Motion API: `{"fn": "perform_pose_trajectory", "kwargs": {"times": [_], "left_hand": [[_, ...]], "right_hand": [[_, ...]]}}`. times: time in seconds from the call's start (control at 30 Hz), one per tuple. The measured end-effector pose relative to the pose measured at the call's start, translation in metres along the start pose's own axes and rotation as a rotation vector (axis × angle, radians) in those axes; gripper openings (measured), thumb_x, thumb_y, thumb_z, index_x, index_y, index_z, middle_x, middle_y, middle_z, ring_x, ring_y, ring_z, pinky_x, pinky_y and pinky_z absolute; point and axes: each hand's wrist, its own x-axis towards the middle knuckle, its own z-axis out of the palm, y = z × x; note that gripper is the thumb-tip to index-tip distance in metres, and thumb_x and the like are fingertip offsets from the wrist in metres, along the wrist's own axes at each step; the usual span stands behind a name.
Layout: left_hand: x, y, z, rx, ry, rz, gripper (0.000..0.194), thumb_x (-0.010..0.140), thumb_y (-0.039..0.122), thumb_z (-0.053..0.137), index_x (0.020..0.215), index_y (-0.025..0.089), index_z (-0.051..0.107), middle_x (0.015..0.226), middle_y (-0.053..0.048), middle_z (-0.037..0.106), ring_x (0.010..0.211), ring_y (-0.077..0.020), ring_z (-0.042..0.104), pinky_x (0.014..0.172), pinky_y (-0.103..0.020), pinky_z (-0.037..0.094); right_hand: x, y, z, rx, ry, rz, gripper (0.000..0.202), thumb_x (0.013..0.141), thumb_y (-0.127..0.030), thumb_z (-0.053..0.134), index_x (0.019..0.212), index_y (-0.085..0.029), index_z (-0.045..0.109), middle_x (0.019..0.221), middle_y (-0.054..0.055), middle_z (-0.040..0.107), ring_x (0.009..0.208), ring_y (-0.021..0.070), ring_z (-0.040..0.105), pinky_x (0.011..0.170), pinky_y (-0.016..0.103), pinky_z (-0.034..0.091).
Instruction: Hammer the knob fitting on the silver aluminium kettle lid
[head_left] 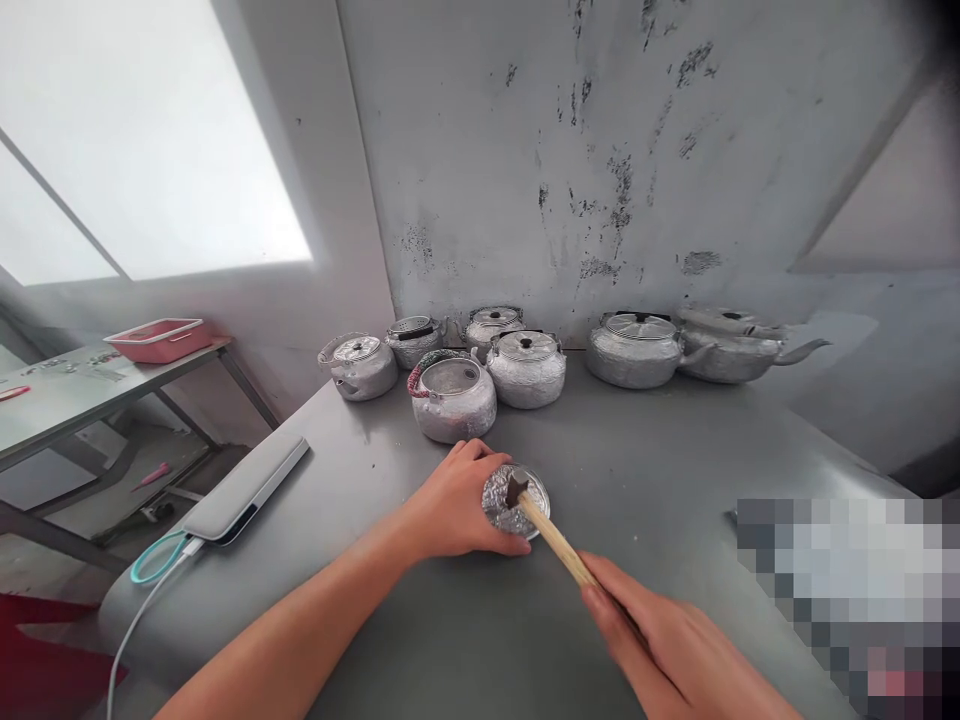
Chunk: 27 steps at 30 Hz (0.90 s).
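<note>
My left hand [461, 505] grips the edge of a small round silver lid [498, 497] with a dented, hammered surface, low over the grey table. In my right hand [652, 630] is a hammer [559, 545] by its pale wooden handle. The dark hammer head [516, 488] is at the lid's face; whether it touches cannot be made out. Just beyond my left hand stands an open silver kettle [454, 405] without a lid, its handle wrapped in red and dark cord.
Several silver kettles [527, 372] stand along the wall, among them a wide one [637, 350]. A power bank [247, 490] with a cable lies on the table [405, 640] at left. A pink tray [165, 340] sits on a side bench. The right front is pixelated.
</note>
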Motion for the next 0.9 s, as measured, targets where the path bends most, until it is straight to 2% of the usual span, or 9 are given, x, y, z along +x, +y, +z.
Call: {"fn": "perform_pose_trajectory", "kwargs": {"times": [0.07,0.2,0.3,0.43,0.6,0.7,0.83,0.9], "left_hand": [[-0.0001,0.0007,-0.0006,-0.001,-0.005,0.003,0.068,0.056,0.058,0.083,0.113,0.028,0.064,0.109,-0.005,0.054,0.104,-0.0276,0.053,0.096,-0.04,0.047],[-0.0002,0.001,-0.001,0.006,0.0,-0.006,0.075,0.053,0.059,0.085,0.119,0.029,0.062,0.11,-0.005,0.054,0.105,-0.0275,0.053,0.097,-0.041,0.047],[-0.0001,0.0008,-0.0008,0.006,-0.008,-0.008,0.07,0.056,0.06,0.083,0.116,0.029,0.063,0.11,-0.004,0.054,0.105,-0.0272,0.053,0.096,-0.04,0.048],[-0.0001,0.0004,-0.0006,0.009,0.0,-0.021,0.077,0.052,0.059,0.085,0.12,0.03,0.062,0.112,-0.005,0.055,0.106,-0.0287,0.053,0.095,-0.041,0.048],[0.0001,0.0007,-0.0006,0.003,-0.006,-0.017,0.07,0.055,0.06,0.083,0.114,0.028,0.064,0.11,-0.005,0.055,0.105,-0.0282,0.054,0.096,-0.041,0.047],[0.0,0.0001,0.0016,0.013,0.001,-0.036,0.08,0.053,0.062,0.084,0.122,0.029,0.06,0.112,-0.006,0.054,0.108,-0.0298,0.053,0.098,-0.044,0.046],[-0.0017,-0.0002,0.0042,0.023,0.007,-0.072,0.091,0.055,0.069,0.08,0.132,0.028,0.053,0.12,-0.008,0.052,0.118,-0.0319,0.049,0.103,-0.047,0.044],[-0.0028,0.0004,0.0025,0.008,-0.014,-0.072,0.098,0.055,0.07,0.079,0.138,0.029,0.049,0.127,-0.01,0.05,0.123,-0.0329,0.047,0.105,-0.049,0.042]], "right_hand": [[0.0006,-0.0009,-0.0008,0.004,0.009,0.001,0.034,0.1,-0.04,0.035,0.089,-0.03,0.066,0.053,-0.003,0.062,0.051,0.0227,0.066,0.048,0.028,0.045],[0.0008,-0.0028,-0.0011,0.001,-0.019,0.017,0.035,0.1,-0.039,0.035,0.087,-0.029,0.065,0.054,-0.003,0.062,0.051,0.0214,0.065,0.049,0.028,0.045],[0.0009,-0.0031,-0.0005,0.023,0.0,0.021,0.034,0.1,-0.04,0.035,0.094,-0.029,0.066,0.055,-0.003,0.062,0.051,0.0214,0.065,0.049,0.028,0.045],[0.0016,-0.0027,-0.0002,0.04,-0.041,0.024,0.037,0.1,-0.041,0.035,0.087,-0.028,0.067,0.053,-0.003,0.06,0.052,0.0224,0.065,0.049,0.028,0.046],[0.0006,-0.0028,-0.0022,0.048,-0.041,0.025,0.036,0.101,-0.042,0.032,0.095,-0.029,0.066,0.055,-0.003,0.059,0.052,0.0226,0.064,0.049,0.029,0.045],[0.0017,-0.0021,-0.0057,0.048,-0.088,0.033,0.037,0.101,-0.042,0.032,0.092,-0.029,0.065,0.057,-0.003,0.058,0.056,0.0216,0.063,0.052,0.028,0.044],[0.0059,0.0025,-0.0095,0.075,-0.094,0.105,0.038,0.102,-0.05,0.028,0.11,-0.028,0.059,0.064,-0.003,0.057,0.06,0.0194,0.058,0.054,0.026,0.04],[0.008,0.0055,-0.0101,0.108,-0.137,0.16,0.041,0.101,-0.054,0.026,0.114,-0.028,0.056,0.066,-0.004,0.053,0.061,0.0187,0.053,0.055,0.026,0.038]]}}
